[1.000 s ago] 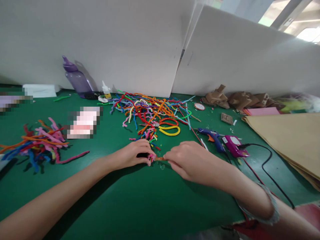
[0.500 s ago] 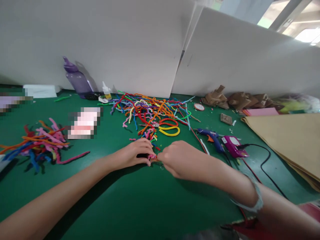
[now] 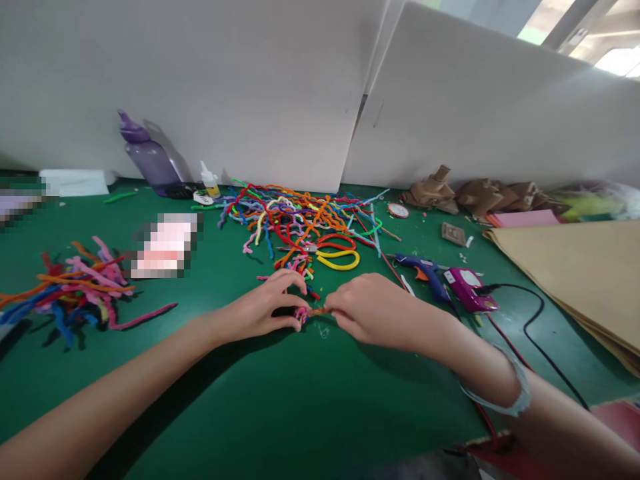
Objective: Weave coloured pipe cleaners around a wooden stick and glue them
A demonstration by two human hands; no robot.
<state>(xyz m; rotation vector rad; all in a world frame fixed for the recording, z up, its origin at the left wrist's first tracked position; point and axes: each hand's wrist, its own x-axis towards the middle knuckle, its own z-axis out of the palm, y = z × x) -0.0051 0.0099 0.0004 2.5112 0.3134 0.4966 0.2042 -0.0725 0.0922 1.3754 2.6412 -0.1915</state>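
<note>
My left hand (image 3: 273, 303) pinches a small pink and blue bundle of pipe cleaner (image 3: 301, 315) between thumb and fingers, low over the green table. From the bundle a thin brownish-orange strand (image 3: 318, 311) runs right into the closed fingers of my right hand (image 3: 365, 308); its far end is hidden there. Just beyond my left fingertips lie short cut pipe-cleaner pieces (image 3: 299, 265). Scissors (image 3: 337, 260) with one red and one yellow handle rest past my hands, their blades pointing left.
A heap of long pipe cleaners (image 3: 300, 213) spreads behind the scissors, with another pile (image 3: 85, 283) at left. On the right lie a blue glue gun (image 3: 425, 273), a purple device (image 3: 469, 291) with a black cable, and brown paper (image 3: 570, 273). A purple bottle (image 3: 150, 160) stands by the white partition.
My right hand has drawn slightly right, away from my left, and more of the brownish-orange strand shows between them. My left hand keeps hold of the bundle, its upper fingers more raised.
</note>
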